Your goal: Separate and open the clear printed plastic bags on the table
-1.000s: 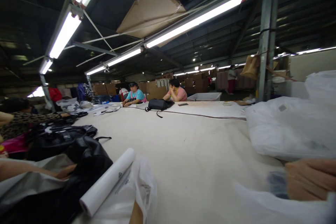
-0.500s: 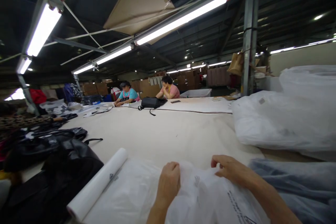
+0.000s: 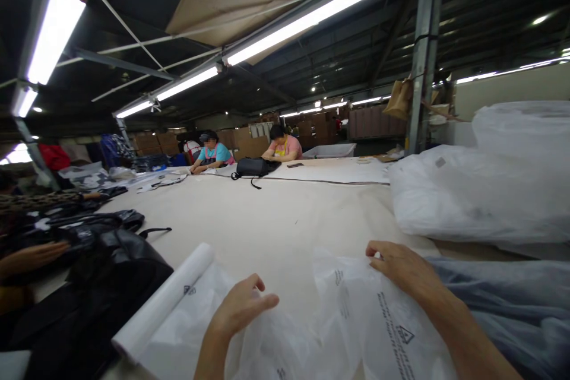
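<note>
A clear plastic bag [image 3: 356, 320] with printed warning text lies on the beige table [image 3: 276, 225] right in front of me. My right hand [image 3: 401, 267] pinches its upper edge at the right. My left hand [image 3: 243, 306] hovers over the bag's left part with fingers spread, holding nothing that I can see. A white roll of plastic bags [image 3: 162, 303] lies just left of my left hand.
A pile of black bags [image 3: 102, 249] fills the left side, with another person's hand [image 3: 31, 258] on it. Stacked clear-wrapped bundles [image 3: 481, 184] sit at the right. Two people sit at the far end beside a black bag [image 3: 252, 166]. A steel post [image 3: 421, 53] rises behind.
My hands have drawn apart: the left moved left and down and let its fingers spread, the right kept the bag's edge. The bag now lies wider across the table.
</note>
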{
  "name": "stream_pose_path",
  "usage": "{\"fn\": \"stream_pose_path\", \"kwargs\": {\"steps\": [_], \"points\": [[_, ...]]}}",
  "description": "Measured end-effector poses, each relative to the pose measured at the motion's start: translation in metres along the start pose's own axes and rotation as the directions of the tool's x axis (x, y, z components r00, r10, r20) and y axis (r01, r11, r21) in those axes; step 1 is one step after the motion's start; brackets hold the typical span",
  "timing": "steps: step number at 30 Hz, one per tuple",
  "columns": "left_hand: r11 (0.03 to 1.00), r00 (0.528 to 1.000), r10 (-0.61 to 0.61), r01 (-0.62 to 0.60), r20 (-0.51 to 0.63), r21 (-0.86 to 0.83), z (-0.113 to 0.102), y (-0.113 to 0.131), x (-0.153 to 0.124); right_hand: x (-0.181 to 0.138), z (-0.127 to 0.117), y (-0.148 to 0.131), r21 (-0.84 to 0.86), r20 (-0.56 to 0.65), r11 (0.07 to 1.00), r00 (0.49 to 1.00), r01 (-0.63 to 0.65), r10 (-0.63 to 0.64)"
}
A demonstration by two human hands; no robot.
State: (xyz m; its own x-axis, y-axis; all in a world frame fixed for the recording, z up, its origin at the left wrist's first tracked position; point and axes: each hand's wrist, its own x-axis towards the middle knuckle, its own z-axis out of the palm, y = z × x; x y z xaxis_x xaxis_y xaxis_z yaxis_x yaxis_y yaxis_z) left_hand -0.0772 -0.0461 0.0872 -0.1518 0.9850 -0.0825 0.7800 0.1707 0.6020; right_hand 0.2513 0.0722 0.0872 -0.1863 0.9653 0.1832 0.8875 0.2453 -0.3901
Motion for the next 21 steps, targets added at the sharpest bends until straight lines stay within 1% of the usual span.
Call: {"fn": "stream_pose_path", "kwargs": {"steps": [1, 3, 5, 6, 8, 9, 11, 13, 15, 17, 19, 21], "points": [[0.999, 0.999, 0.019, -0.017, 0.040, -0.035, 0.001, -0.003, 0.000, 0.000, 0.001, -0.003, -0.002, 0.013, 1.000, 1.000, 0.011, -0.011], [0.990, 0.997, 0.047, -0.038, 0.057, -0.135, 0.007, -0.004, 0.003, 0.000, 0.001, -0.013, 0.012, 0.055, 0.997, 0.996, 0.070, -0.071], [0.951, 0.998, 0.060, -0.055, 0.008, -0.303, 0.014, 0.001, 0.008, -0.002, 0.002, -0.026, 0.057, 0.128, 0.983, 0.975, 0.177, -0.183], [0.911, 0.998, 0.060, -0.064, -0.022, -0.408, 0.018, 0.005, 0.010, -0.004, 0.003, -0.034, 0.097, 0.168, 0.966, 0.952, 0.241, -0.255], [0.787, 0.997, 0.049, -0.074, -0.058, -0.612, 0.024, 0.016, 0.014, -0.011, 0.006, -0.053, 0.193, 0.221, 0.918, 0.896, 0.348, -0.386], [0.708, 0.997, 0.044, -0.074, -0.061, -0.702, 0.027, 0.021, 0.015, -0.016, 0.008, -0.064, 0.238, 0.223, 0.891, 0.871, 0.386, -0.437], [0.529, 1.000, 0.016, -0.023, -0.017, -0.848, 0.034, 0.030, 0.017, -0.027, 0.013, -0.085, 0.313, 0.189, 0.838, 0.835, 0.448, -0.517], [0.342, 0.999, -0.014, 0.033, 0.030, -0.939, 0.040, 0.033, 0.020, -0.037, 0.018, -0.103, 0.361, 0.149, 0.784, 0.799, 0.504, -0.582], [0.197, 0.998, -0.022, 0.064, 0.061, -0.978, 0.045, 0.032, 0.023, -0.045, 0.020, -0.114, 0.393, 0.128, 0.740, 0.765, 0.546, -0.632], [0.107, 0.998, -0.014, 0.066, 0.065, -0.992, 0.049, 0.029, 0.027, -0.048, 0.022, -0.119, 0.407, 0.136, 0.724, 0.747, 0.557, -0.651], [0.048, 0.998, -0.022, 0.062, 0.061, -0.997, 0.052, 0.024, 0.031, -0.048, 0.026, -0.119, 0.398, 0.154, 0.738, 0.753, 0.546, -0.640], [-0.012, 0.994, -0.086, 0.065, 0.066, -0.998, 0.054, 0.021, 0.034, -0.046, 0.034, -0.119, 0.370, 0.168, 0.751, 0.755, 0.547, -0.633]]}}
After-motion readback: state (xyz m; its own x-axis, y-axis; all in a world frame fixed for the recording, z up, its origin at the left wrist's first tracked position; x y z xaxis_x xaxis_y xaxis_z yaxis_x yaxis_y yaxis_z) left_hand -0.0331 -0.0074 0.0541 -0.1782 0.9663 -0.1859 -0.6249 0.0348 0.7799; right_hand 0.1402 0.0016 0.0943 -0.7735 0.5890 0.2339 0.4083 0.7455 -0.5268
